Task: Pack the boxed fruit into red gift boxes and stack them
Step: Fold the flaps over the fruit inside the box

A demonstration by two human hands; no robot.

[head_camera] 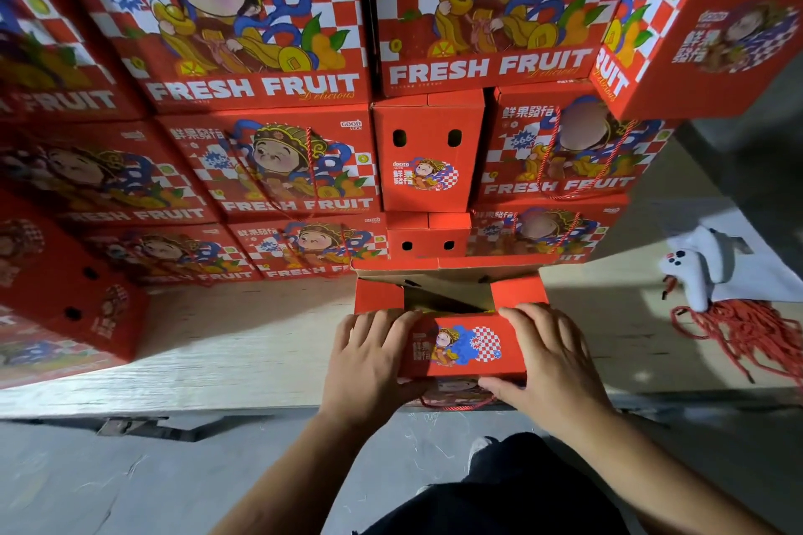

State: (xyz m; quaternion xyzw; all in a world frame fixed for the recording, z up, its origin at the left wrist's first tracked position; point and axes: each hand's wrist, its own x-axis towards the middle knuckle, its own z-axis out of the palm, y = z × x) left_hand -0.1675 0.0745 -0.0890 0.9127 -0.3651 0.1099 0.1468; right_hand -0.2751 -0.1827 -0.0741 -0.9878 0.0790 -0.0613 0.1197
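Nearest, at 6 o'clock, a dark-clothed knee shows over grey floor; just beyond it both forearms reach to the edge of a pale wooden pallet (243,343). The left hand (369,361) lies flat on the left side of the box (462,345), fingers spread and pressing its top flap, thumb hooked under the near edge. The right hand (552,361) mirrors it at the right side, fingers extended over the flap, thumb tucked beneath the near lip. Neither hand is closed in a fist; both clamp the box between palm and thumb.

The box sits at the pallet's near edge, dead centre, its end panel with the cartoon sticker facing up. Its far flaps (447,291) stand open at 12 o'clock of the hands, brown inside showing (whether fruit is within, I cannot tell). A red cord loop (456,404) hangs from under the near edge.

Judging by the printed corrugated card, it should be stiff on the edges but crushable at the flaps, and weighty if filled. Best held low at both side walls, not by the flaps or the thin cord.

At 3 o'clock lie a white glove (695,269) and a heap of red cords (747,330). Farther, from 9 to 1 o'clock, rises the stack (269,91) of closed boxes
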